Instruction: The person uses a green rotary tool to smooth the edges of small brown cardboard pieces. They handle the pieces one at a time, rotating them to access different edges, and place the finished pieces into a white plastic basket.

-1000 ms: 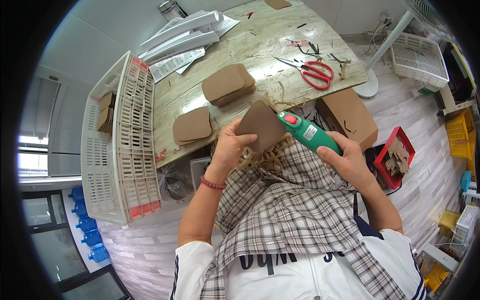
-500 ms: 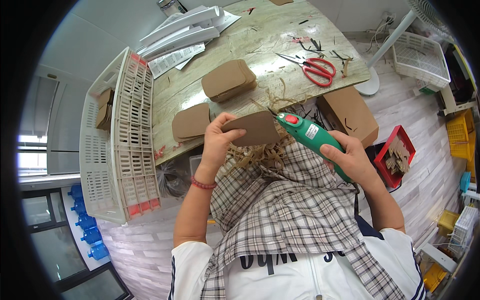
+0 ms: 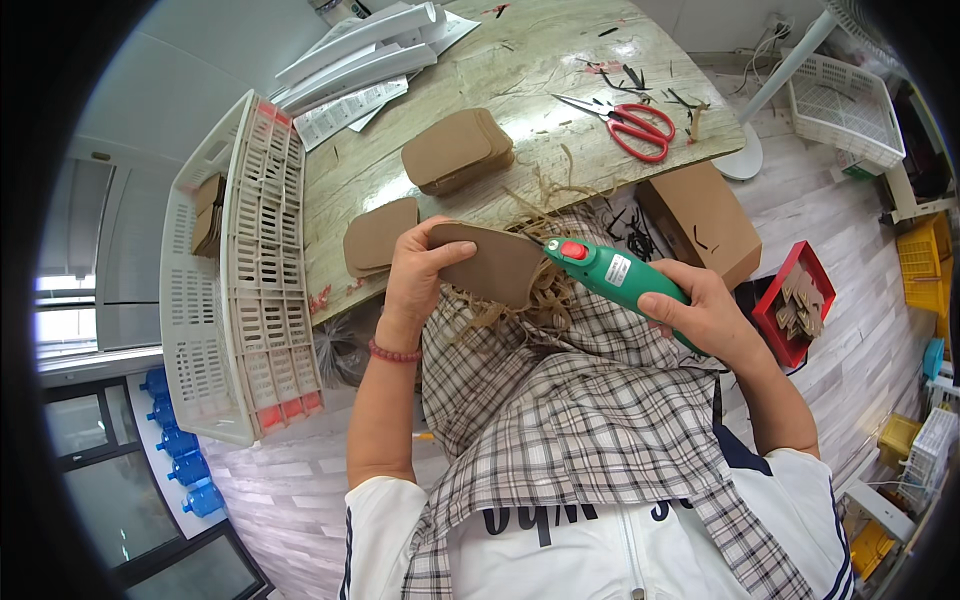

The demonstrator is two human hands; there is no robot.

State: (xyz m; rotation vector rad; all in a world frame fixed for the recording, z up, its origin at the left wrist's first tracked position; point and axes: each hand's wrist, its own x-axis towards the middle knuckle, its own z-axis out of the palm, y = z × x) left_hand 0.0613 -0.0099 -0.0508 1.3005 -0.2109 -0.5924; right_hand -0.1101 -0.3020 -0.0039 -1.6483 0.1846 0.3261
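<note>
Between the thumb and fingers of my left hand (image 3: 418, 270) is a flat brown leather-like panel (image 3: 492, 266) with rounded corners. My right hand (image 3: 697, 308) wraps round a green handheld power tool (image 3: 620, 278) with a red switch. Its thin dark tip meets or nearly meets the panel's upper right edge; actual contact is too small to tell. Curled tan trimmings (image 3: 548, 290) lie on my checked apron (image 3: 560, 400) below the panel. On the table, a stack of similar brown panels (image 3: 455, 150) sits beyond my hands, and a smaller pile (image 3: 380, 238) lies beside my left hand.
Red-handled scissors (image 3: 640, 132) and dark scraps lie on the table (image 3: 560, 80). White plastic crates (image 3: 270, 270) stand along its left side, with papers (image 3: 355, 75) behind. To the right are a cardboard box (image 3: 705, 225) and a red tray (image 3: 800, 305) holding brown pieces.
My left hand has shifted slightly left and tilted the panel, so its right end sits lower. The tool's tip has moved a little left and down with my right hand.
</note>
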